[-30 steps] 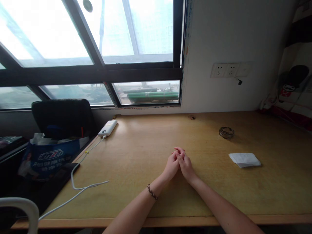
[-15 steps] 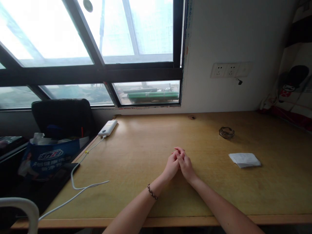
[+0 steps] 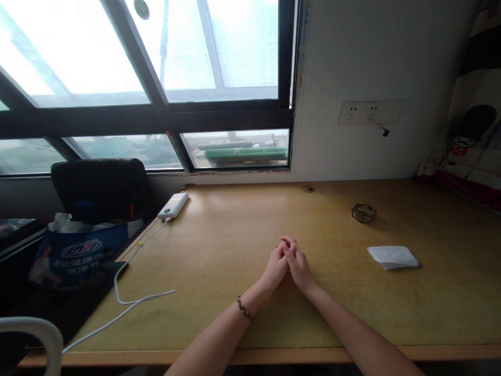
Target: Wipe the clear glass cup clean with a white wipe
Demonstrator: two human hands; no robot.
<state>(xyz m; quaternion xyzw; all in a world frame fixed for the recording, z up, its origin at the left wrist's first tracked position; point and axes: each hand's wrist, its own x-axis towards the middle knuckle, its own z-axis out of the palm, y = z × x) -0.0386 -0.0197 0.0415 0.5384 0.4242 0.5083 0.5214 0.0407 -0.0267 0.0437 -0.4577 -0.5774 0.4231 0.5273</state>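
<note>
My left hand [image 3: 275, 269] and my right hand [image 3: 300, 266] are clasped together on the wooden desk [image 3: 219, 313], their fingers folded over each other. Both are closed, and no object shows between them, though the palms are hidden. A braided bracelet [image 3: 245, 308] circles my left wrist. To the right of the hands lies a folded white paper [image 3: 393, 257], apart from them. Beyond the paper sits a dark ring-shaped object [image 3: 364, 213] that looks like a woven band or coil.
At the desk's left edge lies a white power bank [image 3: 173, 206] with a white cable [image 3: 121, 297] trailing over the surface. A blue bag [image 3: 84, 256] rests by a black chair [image 3: 99, 183] on the left. Wall sockets [image 3: 362, 113] and a window [image 3: 219, 52] are behind the desk.
</note>
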